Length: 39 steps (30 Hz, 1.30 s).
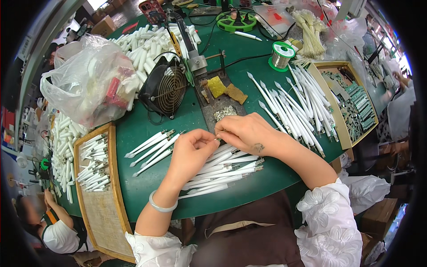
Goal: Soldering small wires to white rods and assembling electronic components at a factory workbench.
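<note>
Fingers (211,146) of left hand (191,149) pinching small green part (218,139); right hand (244,131) fingers closed on thin strand (221,131); white sticks (213,179) nearby.

White sleeves show at the bottom of the frame. The right sleeve (331,218), at lower right, is full and loose, covered in big raised flowers in the same white; the left sleeve (160,251), at bottom centre-left, has similar raised petals. A pale, smooth bangle (162,207) circles the left wrist. Near the right hand (242,131), a small dark tattoo (258,147) marks the wrist. Dark brown cloth (249,249), probably an apron, fills bottom centre, crossed by a beige strap (240,225).
</note>
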Each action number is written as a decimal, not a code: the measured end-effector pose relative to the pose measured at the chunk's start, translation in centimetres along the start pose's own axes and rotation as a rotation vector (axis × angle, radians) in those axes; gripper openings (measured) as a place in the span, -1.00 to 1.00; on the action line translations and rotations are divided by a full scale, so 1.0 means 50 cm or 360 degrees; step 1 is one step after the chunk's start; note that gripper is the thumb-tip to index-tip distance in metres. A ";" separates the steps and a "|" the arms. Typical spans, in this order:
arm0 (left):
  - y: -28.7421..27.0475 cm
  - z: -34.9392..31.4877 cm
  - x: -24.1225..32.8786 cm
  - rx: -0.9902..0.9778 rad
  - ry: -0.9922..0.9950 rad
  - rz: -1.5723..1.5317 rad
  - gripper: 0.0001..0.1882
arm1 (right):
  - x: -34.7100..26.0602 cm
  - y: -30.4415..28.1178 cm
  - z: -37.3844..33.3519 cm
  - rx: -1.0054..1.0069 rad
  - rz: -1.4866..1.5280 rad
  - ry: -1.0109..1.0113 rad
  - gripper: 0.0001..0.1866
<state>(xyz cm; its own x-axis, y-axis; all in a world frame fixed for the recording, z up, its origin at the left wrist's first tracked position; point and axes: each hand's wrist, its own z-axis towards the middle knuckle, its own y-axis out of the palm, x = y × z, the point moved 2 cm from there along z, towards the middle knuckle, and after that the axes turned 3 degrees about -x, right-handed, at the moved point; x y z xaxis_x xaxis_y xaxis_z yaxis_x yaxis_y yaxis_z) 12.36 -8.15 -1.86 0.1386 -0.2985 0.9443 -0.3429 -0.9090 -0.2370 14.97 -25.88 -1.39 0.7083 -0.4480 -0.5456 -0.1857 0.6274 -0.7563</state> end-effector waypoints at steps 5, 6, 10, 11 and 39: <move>-0.003 0.001 -0.002 0.0009 -0.0145 -0.0290 -0.86 | -0.008 -0.026 -0.001 0.0060 0.0047 -0.0017 -0.90; -0.004 0.001 -0.004 0.0013 -0.0140 -0.0288 -0.86 | -0.004 -0.020 -0.002 0.0062 0.0044 -0.0023 -0.90; -0.003 0.000 -0.006 -0.0007 -0.0125 -0.0292 -0.87 | -0.004 -0.011 -0.003 0.0167 -0.0115 -0.0215 -0.90; -0.003 0.001 -0.008 -0.0019 -0.0118 -0.0279 -0.88 | -0.005 -0.011 -0.004 0.0156 -0.0128 -0.0231 -0.90; 0.000 0.002 -0.004 0.0006 -0.0063 -0.0232 -0.91 | 0.009 0.031 -0.006 0.0157 -0.0433 -0.0259 -0.79</move>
<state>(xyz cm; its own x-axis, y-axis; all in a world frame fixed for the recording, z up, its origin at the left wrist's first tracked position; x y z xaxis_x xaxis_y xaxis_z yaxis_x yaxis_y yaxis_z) 12.41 -8.13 -2.09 0.2230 -0.1743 0.9591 -0.3132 -0.9445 -0.0989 14.80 -25.30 -2.88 0.8240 -0.5049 -0.2572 0.0866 0.5608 -0.8234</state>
